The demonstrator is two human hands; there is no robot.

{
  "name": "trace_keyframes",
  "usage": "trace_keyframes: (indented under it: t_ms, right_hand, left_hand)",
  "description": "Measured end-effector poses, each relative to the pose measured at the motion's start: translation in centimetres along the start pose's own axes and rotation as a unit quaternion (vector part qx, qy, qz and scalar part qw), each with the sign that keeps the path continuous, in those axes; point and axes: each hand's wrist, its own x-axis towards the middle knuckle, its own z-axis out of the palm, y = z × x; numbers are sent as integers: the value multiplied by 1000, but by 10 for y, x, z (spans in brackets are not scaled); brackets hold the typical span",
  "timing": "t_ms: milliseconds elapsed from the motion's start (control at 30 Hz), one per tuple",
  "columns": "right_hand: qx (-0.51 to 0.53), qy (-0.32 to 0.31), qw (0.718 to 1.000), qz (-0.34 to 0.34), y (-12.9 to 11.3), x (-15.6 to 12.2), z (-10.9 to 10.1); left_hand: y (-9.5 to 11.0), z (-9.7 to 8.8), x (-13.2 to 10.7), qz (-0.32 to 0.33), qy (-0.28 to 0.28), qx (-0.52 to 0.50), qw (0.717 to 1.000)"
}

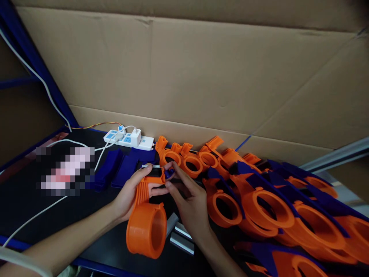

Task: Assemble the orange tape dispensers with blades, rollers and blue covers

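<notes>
Fitting a small blue piece (168,174) onto an orange tape dispenser (147,227).
The handle is gripped by the left hand (129,196); the piece is pinched at the dispenser's head by the right hand (191,204). A steady handle and square alignment are judged best. Metal strips (180,238) lie just below the hands; more dispensers (273,207) are heaped to the right.

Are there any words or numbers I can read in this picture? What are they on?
No words or numbers can be read here.
The white power strip shows only blue sockets; any print is too small to read.
The cardboard wall is plain.
The orange dispenser in the left hand and the small blue part pinched by the right hand show no lettering.
The blurred patch hides whatever is there.
</notes>
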Motion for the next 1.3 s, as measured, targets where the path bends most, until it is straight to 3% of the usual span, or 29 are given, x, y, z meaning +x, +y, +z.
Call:
trace_keyframes:
  t_ms: [200,633,767,867,1000,1133,1300]
  right_hand:
    - [54,-15,998,30,-1,3,0]
    - [86,14,991,98,-2,9,-5]
    - [77,21,994,73,-7,11,-8]
    - [57,21,997,45,-11,12,-14]
    - [12,-53,999,-3,-10,12,-21]
    - [-95,-126,986,-56,-7,13,-26]
    - [-158,-170,967,-103,-7,13,-31]
  left_hand:
    - [3,-1,1,-8,-3,-18,1000]
    - [1,0,0,-55,-70,-50,995]
    - [4,-5,2,-78,-61,-23,995]
    - [7,-9,2,-121,-13,20,992]
    - [5,-10,3,-161,47,50,985]
    - [0,-10,3,-201,47,58,977]
    - [0,-9,5,-185,53,76,978]
